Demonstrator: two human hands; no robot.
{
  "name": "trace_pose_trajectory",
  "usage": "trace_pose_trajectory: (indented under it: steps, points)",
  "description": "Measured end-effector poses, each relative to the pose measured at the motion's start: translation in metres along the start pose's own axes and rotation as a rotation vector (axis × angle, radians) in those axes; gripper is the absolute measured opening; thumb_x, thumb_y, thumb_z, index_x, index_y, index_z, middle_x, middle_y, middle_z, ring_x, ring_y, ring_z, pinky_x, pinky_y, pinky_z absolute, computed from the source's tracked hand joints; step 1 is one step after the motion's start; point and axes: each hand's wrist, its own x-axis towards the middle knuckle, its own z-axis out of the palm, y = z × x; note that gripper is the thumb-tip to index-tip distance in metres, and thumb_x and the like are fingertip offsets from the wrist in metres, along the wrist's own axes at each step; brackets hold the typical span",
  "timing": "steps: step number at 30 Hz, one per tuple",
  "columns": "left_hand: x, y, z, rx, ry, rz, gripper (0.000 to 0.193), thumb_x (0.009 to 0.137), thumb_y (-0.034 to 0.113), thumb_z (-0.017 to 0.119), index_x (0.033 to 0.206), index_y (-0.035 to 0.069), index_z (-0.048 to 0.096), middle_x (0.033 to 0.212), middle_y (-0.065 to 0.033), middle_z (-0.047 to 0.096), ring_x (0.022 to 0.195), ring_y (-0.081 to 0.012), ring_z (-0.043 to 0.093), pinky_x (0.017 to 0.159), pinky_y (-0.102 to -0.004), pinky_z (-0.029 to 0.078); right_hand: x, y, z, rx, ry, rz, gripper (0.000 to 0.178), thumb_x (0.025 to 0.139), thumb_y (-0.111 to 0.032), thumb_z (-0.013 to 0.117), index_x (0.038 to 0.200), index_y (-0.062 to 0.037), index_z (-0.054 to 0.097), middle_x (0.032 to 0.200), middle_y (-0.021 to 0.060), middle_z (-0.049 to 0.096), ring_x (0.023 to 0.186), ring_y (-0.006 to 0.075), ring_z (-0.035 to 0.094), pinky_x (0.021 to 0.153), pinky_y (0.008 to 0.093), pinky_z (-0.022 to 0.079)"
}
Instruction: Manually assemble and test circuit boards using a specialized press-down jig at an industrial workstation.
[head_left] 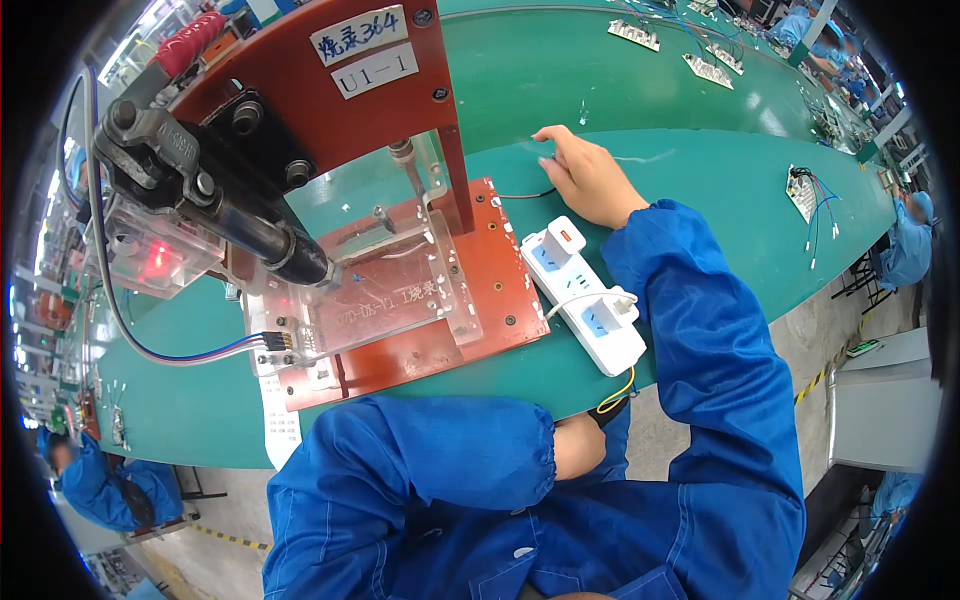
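My right hand [592,182] lies over the green mat, beyond the power strip, its thumb and index finger apart with nothing visible between them. A dark cable end [540,194] is close to its thumb. Just nearer to me is the white power strip [612,345], with a white plug-in adapter [562,238] and a plug in it. My left forearm crosses in front of me; only the back and wrist of my left hand [580,447] show below the table edge, and its fingers are hidden. Left of the strip stands a red clamp fixture [400,345] with a clear plate [385,295].
A black toggle clamp [250,225] rises over the plate. Coloured wires [215,352] run into the fixture's left side. Circuit boards with wires, such as one board [800,195], lie on the green table [700,260]. Several people in blue are at other benches.
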Motion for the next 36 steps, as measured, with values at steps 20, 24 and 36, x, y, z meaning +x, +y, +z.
trace_pose_trajectory:
  steps: [20, 24, 36]
  points:
    - [-0.005, 0.003, 0.022, 0.029, 0.312, -0.062, 0.016, 0.080, 0.017, 0.067, 0.081, 0.007, 0.079, 0.084, -0.0125, 0.076, 0.078, -0.0313, 0.073, 0.062, -0.0484, 0.053, 0.000, 0.024, 0.010, 0.250, 0.194, -0.172, 0.044, 0.098, 0.007, 0.048, 0.137, -0.0079, 0.060, 0.099, 0.0117, 0.066, 0.082, 0.0228, 0.063, 0.077, 0.0321, 0.052]
    - [0.000, -0.001, 0.029, 0.014, 0.286, -0.058, 0.017, 0.080, 0.019, 0.067, 0.078, 0.007, 0.078, 0.081, -0.0128, 0.076, 0.076, -0.0308, 0.073, 0.061, -0.0490, 0.052, -0.001, 0.021, 0.010, 0.183, 0.134, -0.167, 0.047, 0.096, 0.008, 0.047, 0.138, -0.0101, 0.059, 0.100, 0.0126, 0.067, 0.079, 0.0262, 0.062, 0.077, 0.0340, 0.052]
    - [-0.010, -0.009, -0.005, -0.089, 0.041, 0.001, 0.027, 0.085, 0.032, 0.072, 0.083, 0.006, 0.078, 0.087, -0.0144, 0.076, 0.082, -0.0332, 0.074, 0.071, -0.0500, 0.053, 0.000, 0.003, 0.014, 0.225, 0.037, -0.209, 0.047, 0.092, 0.011, 0.052, 0.132, -0.0103, 0.063, 0.108, 0.0145, 0.069, 0.094, 0.0298, 0.068, 0.086, 0.0350, 0.055]
